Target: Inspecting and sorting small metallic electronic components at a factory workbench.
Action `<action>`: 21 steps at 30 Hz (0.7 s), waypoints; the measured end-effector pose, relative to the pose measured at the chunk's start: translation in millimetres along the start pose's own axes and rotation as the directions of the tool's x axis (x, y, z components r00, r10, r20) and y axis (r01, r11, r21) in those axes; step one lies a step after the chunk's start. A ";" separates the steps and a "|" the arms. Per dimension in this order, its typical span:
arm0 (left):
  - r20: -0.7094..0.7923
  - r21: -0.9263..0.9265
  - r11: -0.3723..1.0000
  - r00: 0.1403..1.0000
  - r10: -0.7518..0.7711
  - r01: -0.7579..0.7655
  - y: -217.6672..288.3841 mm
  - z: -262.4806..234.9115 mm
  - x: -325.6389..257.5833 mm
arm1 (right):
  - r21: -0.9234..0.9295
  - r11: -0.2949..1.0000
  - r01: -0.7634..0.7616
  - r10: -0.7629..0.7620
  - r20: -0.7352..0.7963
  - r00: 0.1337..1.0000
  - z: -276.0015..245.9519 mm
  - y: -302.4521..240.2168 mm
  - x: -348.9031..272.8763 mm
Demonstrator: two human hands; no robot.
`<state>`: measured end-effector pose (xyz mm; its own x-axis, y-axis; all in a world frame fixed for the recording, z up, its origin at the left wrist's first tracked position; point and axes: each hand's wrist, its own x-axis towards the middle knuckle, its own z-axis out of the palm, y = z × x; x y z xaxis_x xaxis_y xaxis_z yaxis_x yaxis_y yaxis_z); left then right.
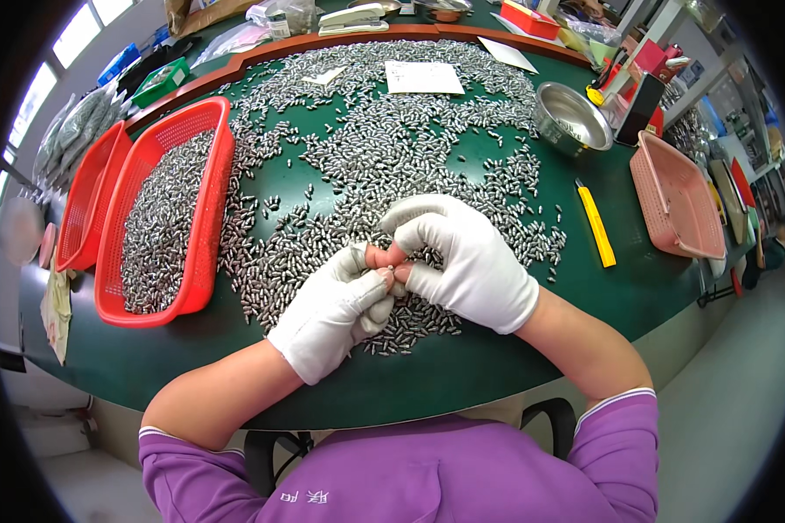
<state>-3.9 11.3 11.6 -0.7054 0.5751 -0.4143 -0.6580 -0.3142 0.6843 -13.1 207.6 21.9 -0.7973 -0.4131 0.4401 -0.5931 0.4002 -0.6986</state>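
Observation:
Both hands wear white gloves with the fingertips cut off. My left hand (pixel 336 309) and my right hand (pixel 467 261) meet over the green table (pixel 497 366), bare fingertips pinched together on a small silver metal piece (pixel 390 273), mostly hidden between them. Under and beyond the hands spreads a wide heap of small silver metal pieces (pixel 384 148), covering most of the tabletop.
A red basket (pixel 205 209) filled with the same pieces lies at the left, a second red basket (pixel 83 209) behind it. A steel bowl (pixel 571 122), a yellow utility knife (pixel 597 225), a pink basket (pixel 676 200) and a white paper sheet (pixel 423 77) lie to the right and back.

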 end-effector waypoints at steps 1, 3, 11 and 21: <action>0.015 -0.017 1.000 1.000 0.009 -0.009 -1.2 -1.3 0.8 | -0.011 1.000 0.021 -0.021 -0.001 1.000 -1.1 0.1 0.0; 0.034 -0.033 0.999 0.999 0.018 -0.017 -1.3 -1.3 1.6 | -0.048 0.999 0.005 -0.007 -0.045 0.999 -2.5 1.0 -1.3; 0.107 -0.084 0.995 0.992 0.060 -0.051 -1.9 -8.1 1.1 | -0.359 0.928 0.104 -0.073 0.099 0.992 -5.8 18.0 -1.0; 0.109 -0.105 0.993 0.992 0.057 -0.046 -1.8 -7.9 2.0 | -0.411 0.904 0.118 -0.080 0.108 0.991 2.5 17.2 3.3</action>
<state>-6.2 7.0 4.8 -0.7090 0.6350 -0.3069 -0.6492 -0.4177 0.6356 -25.6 211.0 10.0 -0.7305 -0.5295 0.4313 -0.6762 0.6492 -0.3482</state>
